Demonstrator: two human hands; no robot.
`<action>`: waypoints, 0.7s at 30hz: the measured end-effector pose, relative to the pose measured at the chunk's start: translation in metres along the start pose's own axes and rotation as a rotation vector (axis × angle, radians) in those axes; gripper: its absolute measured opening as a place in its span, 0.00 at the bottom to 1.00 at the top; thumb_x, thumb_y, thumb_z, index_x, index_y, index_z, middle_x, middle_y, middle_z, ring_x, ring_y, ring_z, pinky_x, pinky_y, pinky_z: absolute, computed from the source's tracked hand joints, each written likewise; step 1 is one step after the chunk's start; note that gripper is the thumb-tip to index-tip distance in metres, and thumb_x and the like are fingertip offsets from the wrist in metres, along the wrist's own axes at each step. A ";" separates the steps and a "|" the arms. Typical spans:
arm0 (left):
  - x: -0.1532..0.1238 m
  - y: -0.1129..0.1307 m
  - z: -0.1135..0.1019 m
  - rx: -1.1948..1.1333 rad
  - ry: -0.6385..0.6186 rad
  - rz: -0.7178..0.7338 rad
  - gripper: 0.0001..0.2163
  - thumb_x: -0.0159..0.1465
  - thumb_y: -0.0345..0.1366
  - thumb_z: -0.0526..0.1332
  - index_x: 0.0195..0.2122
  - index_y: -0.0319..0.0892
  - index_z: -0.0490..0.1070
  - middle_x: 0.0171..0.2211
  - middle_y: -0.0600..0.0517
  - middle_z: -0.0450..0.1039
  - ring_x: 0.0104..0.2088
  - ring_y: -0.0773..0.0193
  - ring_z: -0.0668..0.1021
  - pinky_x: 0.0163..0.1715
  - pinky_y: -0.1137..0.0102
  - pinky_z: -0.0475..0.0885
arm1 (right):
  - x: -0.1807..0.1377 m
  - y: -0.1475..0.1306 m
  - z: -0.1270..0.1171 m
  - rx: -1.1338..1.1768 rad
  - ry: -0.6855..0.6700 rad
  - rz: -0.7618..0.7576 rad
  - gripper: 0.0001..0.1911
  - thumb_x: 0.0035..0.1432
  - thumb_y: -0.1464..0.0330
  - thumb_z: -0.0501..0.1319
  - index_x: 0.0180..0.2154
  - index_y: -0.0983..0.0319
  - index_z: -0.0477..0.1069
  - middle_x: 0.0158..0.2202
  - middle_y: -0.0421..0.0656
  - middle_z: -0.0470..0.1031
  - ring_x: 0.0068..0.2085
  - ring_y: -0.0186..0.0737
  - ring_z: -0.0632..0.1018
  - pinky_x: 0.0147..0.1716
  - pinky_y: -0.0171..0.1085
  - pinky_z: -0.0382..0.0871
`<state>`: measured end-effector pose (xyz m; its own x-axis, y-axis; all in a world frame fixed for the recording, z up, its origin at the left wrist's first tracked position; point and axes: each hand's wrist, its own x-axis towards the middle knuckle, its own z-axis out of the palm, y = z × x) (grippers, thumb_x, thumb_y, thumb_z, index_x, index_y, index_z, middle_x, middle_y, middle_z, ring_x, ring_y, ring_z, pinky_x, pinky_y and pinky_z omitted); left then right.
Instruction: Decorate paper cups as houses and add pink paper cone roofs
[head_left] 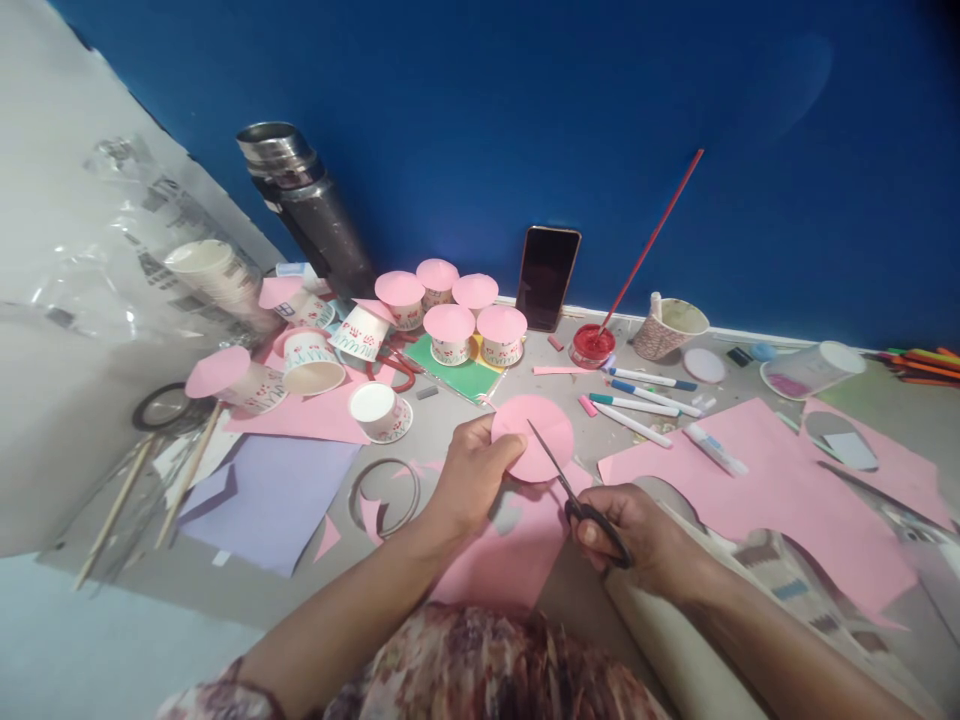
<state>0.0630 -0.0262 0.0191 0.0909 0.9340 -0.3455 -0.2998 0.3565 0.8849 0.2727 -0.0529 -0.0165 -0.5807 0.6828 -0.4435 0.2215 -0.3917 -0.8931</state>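
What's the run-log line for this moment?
left hand: holding pink disc | right hand: holding scissors, blade over disc | phone: upright near blue wall

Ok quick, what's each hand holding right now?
Left hand: closed, pinching the pink paper circle.
Right hand: closed on the scissors.

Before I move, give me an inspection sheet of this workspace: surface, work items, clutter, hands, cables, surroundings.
Surface: grey table, crowded.
Job's things: pink paper disc, scissors.
Clutter: paper cups, several with pink tops; purple sheet; cut pink sheet; markers.
Grip: left hand pinches the pink paper disc; right hand holds the scissors, a blade over the disc.
Cables: nothing seen.
Surroundings: blue wall behind, upright phone near it, dark flask toward the left.
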 end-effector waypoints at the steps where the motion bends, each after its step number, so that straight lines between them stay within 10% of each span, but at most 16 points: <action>1: 0.000 0.000 0.000 -0.001 0.001 0.004 0.07 0.54 0.36 0.64 0.27 0.36 0.75 0.20 0.49 0.74 0.20 0.61 0.77 0.21 0.68 0.74 | 0.000 0.000 0.000 -0.001 0.000 0.001 0.37 0.50 0.32 0.65 0.25 0.61 0.67 0.20 0.39 0.67 0.23 0.31 0.62 0.24 0.34 0.52; 21: 0.000 -0.002 0.000 -0.039 0.023 -0.059 0.08 0.50 0.36 0.66 0.26 0.37 0.73 0.20 0.50 0.74 0.19 0.63 0.76 0.20 0.69 0.75 | 0.000 -0.004 0.001 -0.009 0.008 0.007 0.38 0.49 0.32 0.66 0.24 0.61 0.67 0.20 0.40 0.69 0.23 0.32 0.63 0.24 0.34 0.54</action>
<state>0.0635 -0.0265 0.0172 0.0880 0.9106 -0.4039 -0.3319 0.4091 0.8500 0.2708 -0.0522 -0.0128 -0.5733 0.6848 -0.4498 0.2322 -0.3907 -0.8908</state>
